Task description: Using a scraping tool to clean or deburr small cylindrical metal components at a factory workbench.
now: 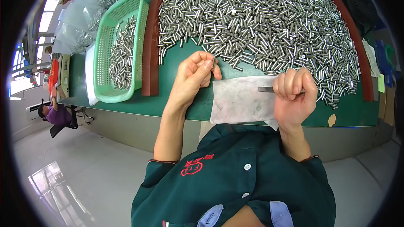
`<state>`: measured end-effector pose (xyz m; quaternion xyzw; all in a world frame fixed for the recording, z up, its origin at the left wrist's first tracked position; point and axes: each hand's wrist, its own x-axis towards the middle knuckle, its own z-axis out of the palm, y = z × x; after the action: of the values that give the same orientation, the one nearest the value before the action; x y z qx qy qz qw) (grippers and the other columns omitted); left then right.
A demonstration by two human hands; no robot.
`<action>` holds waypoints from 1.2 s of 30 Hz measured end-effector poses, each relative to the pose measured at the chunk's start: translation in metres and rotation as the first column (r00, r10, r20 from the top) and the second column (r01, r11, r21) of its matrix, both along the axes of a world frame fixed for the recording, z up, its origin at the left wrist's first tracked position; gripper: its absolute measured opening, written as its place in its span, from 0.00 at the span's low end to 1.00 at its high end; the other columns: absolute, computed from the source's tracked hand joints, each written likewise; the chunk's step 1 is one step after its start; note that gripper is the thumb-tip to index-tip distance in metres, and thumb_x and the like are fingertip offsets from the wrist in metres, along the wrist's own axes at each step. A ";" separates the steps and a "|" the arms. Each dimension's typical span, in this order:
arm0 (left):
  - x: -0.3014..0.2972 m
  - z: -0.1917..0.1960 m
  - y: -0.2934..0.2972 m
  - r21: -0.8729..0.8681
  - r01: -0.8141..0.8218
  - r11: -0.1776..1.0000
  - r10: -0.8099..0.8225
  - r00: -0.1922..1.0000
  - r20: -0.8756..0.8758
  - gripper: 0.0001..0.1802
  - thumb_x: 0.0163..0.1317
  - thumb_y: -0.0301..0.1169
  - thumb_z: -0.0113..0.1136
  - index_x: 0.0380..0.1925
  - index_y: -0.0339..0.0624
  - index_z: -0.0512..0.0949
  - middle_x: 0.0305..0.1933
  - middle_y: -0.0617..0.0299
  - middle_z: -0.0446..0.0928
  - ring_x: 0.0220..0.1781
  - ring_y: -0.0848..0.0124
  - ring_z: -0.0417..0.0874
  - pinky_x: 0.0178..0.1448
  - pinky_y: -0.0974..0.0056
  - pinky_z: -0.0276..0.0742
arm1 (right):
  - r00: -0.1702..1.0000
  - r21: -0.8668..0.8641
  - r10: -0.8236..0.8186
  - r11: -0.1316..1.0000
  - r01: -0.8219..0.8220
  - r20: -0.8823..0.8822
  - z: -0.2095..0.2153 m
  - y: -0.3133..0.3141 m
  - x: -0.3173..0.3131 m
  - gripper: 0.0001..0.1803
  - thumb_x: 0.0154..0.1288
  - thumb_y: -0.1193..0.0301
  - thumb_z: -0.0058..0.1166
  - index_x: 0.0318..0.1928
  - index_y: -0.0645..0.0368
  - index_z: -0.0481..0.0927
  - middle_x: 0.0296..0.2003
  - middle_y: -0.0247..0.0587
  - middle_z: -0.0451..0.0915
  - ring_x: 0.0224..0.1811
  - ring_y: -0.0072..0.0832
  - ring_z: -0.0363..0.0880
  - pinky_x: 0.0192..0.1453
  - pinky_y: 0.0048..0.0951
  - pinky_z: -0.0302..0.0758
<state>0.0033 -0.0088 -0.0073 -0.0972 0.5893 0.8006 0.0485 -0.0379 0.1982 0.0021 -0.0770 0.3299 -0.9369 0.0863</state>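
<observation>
My left hand [196,72] is closed in a pinch on a small metal pin [213,63], held upright between thumb and fingers just in front of the pile. In a closed fist, my right hand [294,90] grips a flat grey metal blade-like tool [266,89] whose tip points left over a stained white cloth [235,103]. The rest of that tool is hidden by the fingers. Beyond both hands a wide heap of shiny metal pins [256,21] covers the green tabletop [168,96].
Brown-red rails [150,59] border the heap on both sides. Left of it stands a green plastic basket [141,38] with more pins inside. Clear bags [86,12] of pins lie at the far left. A black fan [361,6] is at the right; a seated person [60,114] is at the left.
</observation>
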 end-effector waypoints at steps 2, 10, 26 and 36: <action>0.000 0.002 0.000 -0.023 0.022 0.999 -0.022 1.000 0.006 0.06 0.62 0.29 0.43 0.34 0.38 0.68 0.22 0.57 0.72 0.13 0.85 0.53 0.17 0.78 0.48 | 1.000 0.000 -0.001 1.000 0.001 -0.004 0.000 0.000 0.000 0.17 0.62 0.69 0.31 0.15 0.56 0.56 0.09 0.29 0.53 0.12 0.17 0.44 0.16 0.21 0.46; 0.006 0.003 0.006 -0.148 0.001 0.989 -0.004 1.000 -0.018 0.06 0.62 0.28 0.44 0.33 0.38 0.67 0.20 0.63 0.68 0.16 0.84 0.54 0.19 0.78 0.49 | 1.000 -0.006 -0.004 1.000 0.004 0.004 -0.002 0.000 0.001 0.17 0.62 0.69 0.31 0.15 0.56 0.57 0.09 0.29 0.54 0.11 0.16 0.44 0.16 0.21 0.46; 0.034 0.004 0.044 -0.885 -0.096 0.456 -0.092 0.984 -0.154 0.04 0.47 0.22 0.56 0.22 0.36 0.71 0.18 0.53 0.72 0.20 0.57 0.73 0.24 0.61 0.67 | 0.994 0.206 0.107 0.973 -0.105 0.000 0.006 -0.043 0.009 0.22 0.67 0.62 0.25 0.14 0.54 0.54 0.09 0.28 0.51 0.12 0.16 0.41 0.16 0.21 0.44; 0.034 0.001 0.045 -0.870 -0.141 0.473 -0.075 0.977 -0.199 0.04 0.46 0.20 0.57 0.20 0.35 0.71 0.18 0.54 0.72 0.20 0.59 0.74 0.24 0.63 0.68 | 0.996 0.222 0.076 0.972 -0.084 0.045 0.005 -0.049 0.007 0.22 0.67 0.61 0.26 0.14 0.53 0.54 0.09 0.28 0.52 0.11 0.16 0.43 0.16 0.21 0.45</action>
<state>0.0373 0.0357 -0.0060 -0.0347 0.9157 0.3909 -0.0860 -0.0313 0.1493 0.0069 -0.0631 0.4281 -0.8909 0.1377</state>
